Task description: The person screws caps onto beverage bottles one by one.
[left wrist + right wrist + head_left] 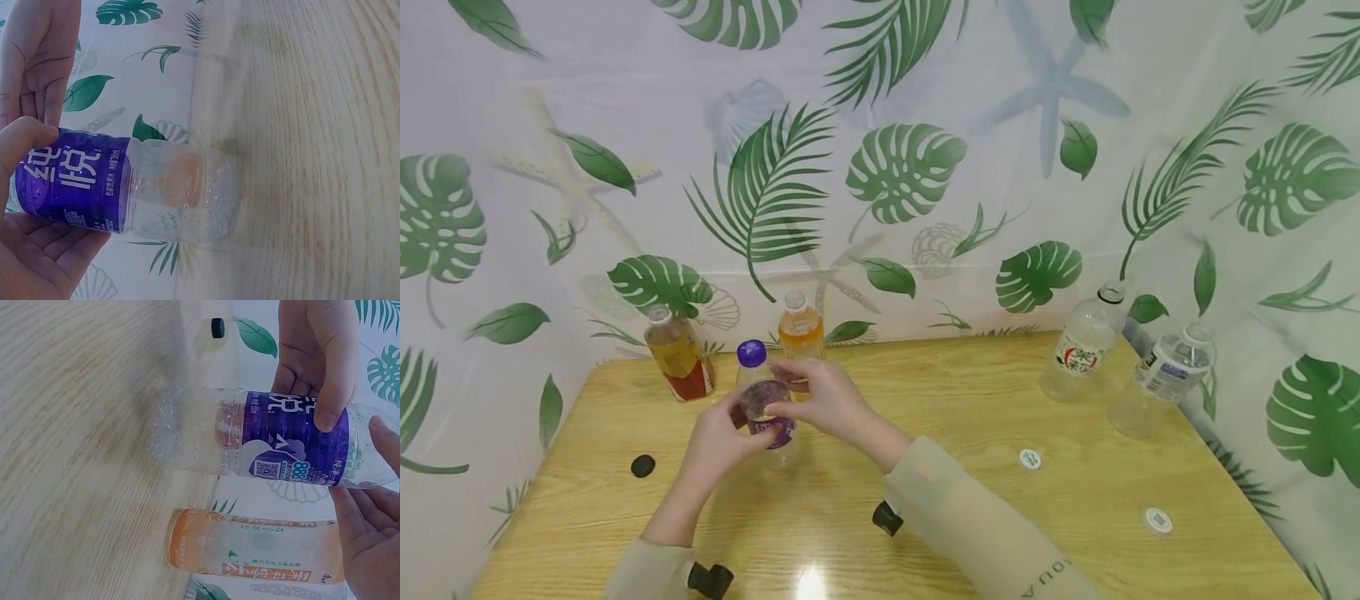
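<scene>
Both hands are on a clear plastic water bottle (778, 433) with a purple label and a blue-purple cap (752, 353). The left hand (718, 433) grips it round the label (75, 181), thumb on the near side and fingers on the other. Higher up, near the shoulder, the right hand (823, 400) holds it between thumb and fingers (365, 519). The bottle is roughly upright, its cap leaning slightly left in the head view. Whether its base touches the table cannot be told. Just behind it stands an uncapped orange-labelled bottle (256, 547), partly hidden by the right hand.
An uncapped bottle with a red and yellow label (681, 358) stands at the back left. Two clear, uncapped bottles, one (1078, 350) beside the other (1165, 375), are at the right. On the wooden table (955, 392) lie a black cap (642, 466) and two white caps (1030, 459).
</scene>
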Demonstrator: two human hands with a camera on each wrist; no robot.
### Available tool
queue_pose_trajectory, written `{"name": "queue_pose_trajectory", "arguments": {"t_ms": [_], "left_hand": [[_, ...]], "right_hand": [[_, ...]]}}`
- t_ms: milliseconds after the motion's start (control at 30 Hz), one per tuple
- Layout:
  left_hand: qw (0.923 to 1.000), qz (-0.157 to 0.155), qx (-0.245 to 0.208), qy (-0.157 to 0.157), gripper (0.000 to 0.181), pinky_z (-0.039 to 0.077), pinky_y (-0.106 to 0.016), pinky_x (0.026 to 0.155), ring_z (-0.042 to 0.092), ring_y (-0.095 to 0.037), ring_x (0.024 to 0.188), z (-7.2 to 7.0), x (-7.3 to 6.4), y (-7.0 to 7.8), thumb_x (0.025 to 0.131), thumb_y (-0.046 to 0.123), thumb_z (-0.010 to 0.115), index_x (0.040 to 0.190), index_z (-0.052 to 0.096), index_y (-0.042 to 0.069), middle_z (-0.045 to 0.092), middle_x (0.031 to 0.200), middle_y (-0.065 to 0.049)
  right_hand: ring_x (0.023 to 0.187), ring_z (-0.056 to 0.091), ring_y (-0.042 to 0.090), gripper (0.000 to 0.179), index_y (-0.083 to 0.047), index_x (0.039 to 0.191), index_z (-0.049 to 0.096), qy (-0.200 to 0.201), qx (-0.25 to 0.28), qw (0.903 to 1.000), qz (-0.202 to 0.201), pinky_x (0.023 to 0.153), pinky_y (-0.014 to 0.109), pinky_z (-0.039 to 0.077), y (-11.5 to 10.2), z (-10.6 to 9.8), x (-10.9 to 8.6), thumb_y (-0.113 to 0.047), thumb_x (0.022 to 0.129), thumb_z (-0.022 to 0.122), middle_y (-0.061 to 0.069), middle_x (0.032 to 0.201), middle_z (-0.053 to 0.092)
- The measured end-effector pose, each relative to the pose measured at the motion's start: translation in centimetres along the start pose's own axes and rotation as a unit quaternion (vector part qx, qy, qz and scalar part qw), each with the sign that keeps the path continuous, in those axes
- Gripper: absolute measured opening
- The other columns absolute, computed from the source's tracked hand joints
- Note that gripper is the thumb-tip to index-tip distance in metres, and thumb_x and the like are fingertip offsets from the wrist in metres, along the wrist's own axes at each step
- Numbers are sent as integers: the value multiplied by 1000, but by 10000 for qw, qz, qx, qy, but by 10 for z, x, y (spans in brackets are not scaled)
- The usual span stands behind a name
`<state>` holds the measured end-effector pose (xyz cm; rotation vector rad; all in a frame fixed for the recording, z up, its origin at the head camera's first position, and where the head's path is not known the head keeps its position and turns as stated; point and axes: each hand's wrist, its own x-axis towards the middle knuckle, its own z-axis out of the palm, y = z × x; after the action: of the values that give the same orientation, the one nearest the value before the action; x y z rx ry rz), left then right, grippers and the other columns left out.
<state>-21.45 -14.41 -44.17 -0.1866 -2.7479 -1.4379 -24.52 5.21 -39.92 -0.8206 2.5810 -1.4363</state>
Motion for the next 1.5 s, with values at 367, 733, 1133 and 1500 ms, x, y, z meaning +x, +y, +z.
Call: {"name": "queue_pose_trajectory", "arguments": {"t_ms": [367, 733, 1133, 1500], "left_hand": [[9997, -80, 198, -99, 58, 58, -56, 107, 69, -46, 124, -7, 0, -2, 88, 17, 81, 135, 61, -8, 71, 129, -30], [9995, -112, -24, -298, 60, 53, -57, 112, 65, -48, 130, -9, 2, -2, 89, 15, 79, 139, 56, -10, 67, 135, -32], [9984, -155, -268, -466, 60, 50, -56, 115, 60, -49, 136, -10, 1, -4, 93, 12, 79, 142, 53, -11, 63, 141, -34], [9977, -177, -241, -605, 63, 49, -55, 117, 58, -50, 138, -11, 0, -3, 94, 13, 79, 145, 51, -12, 61, 144, -35]], "right_hand": [[127, 71, 29, 62, 0, 147, 60, 228, -142, 9996, -101, 104, 30, 60, -2, 9, 1, -16, 92, 84, 17, 145, 67], [123, 73, 26, 62, -3, 146, 62, 450, -501, 9976, -161, 101, 26, 61, -3, 12, -1, -20, 92, 85, 14, 140, 70], [124, 73, 26, 63, -3, 147, 61, 444, -472, 9978, -107, 100, 24, 60, 0, 14, -4, -20, 92, 85, 14, 142, 69], [123, 73, 26, 63, -2, 147, 61, 450, -376, 9983, 13, 100, 25, 61, -2, 13, -5, -19, 91, 86, 14, 142, 70]]}}
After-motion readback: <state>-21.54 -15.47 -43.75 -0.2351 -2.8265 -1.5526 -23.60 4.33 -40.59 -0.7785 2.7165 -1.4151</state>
